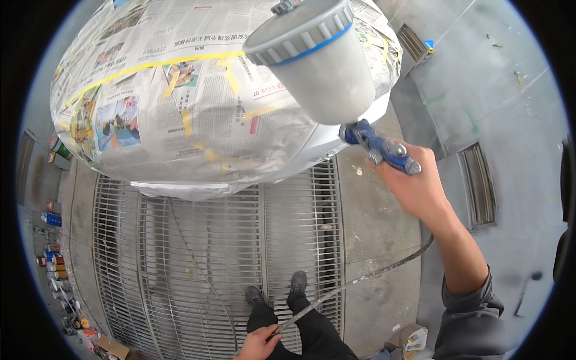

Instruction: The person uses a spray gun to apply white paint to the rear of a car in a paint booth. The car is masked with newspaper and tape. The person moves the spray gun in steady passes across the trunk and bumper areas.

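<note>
My right hand (414, 180) is wrapped round the grip of a blue spray gun (381, 147), held out in front of me at the right. A large whitish paint cup (327, 78) with a grey ribbed lid sits on top of the gun, tilted to the left. Beyond the gun stands a car (336, 141) covered in newspaper (198, 120) and yellow masking tape; a white lower strip of its body is bare. Low in the middle, my left hand (259, 345) is closed on a grey air hose (354, 281), which runs up to the right behind my right forearm.
Metal floor grating (204, 252) lies under my feet, with concrete (381, 228) along its right side. Several cans and boxes (57, 270) line the left wall. A cardboard box (413, 339) stands at the lower right, and a vent (478, 186) is set in the grey right wall.
</note>
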The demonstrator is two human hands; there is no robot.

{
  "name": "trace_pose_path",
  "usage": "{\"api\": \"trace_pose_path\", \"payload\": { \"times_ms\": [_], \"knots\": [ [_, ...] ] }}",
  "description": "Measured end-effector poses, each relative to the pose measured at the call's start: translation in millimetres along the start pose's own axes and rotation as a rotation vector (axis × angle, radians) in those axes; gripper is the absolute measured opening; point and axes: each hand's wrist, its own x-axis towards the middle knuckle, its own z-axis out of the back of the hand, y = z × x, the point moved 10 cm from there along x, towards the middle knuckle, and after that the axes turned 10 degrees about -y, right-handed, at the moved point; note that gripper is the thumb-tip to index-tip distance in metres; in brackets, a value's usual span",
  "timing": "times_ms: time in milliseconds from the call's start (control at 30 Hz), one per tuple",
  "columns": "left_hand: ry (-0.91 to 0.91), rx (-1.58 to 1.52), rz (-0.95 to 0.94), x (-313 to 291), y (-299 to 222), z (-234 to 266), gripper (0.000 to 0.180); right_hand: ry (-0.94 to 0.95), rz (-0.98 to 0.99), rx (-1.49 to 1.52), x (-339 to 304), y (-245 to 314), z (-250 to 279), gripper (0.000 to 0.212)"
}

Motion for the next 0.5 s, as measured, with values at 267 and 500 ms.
{"api": "trace_pose_path", "payload": {
  "times_ms": [267, 500],
  "knots": [
    [-0.136, -0.078, -0.053, -11.3, 51.3, 27.2, 0.036, -0.221, 0.108, -0.009, -5.0, 38.5, -8.1, 0.029],
    [-0.167, -0.061, -0.032, -5.4, 34.6, 62.4, 0.033, -0.168, 0.101, -0.044, -28.3, 11.0, -28.9, 0.023]
  ]
}}
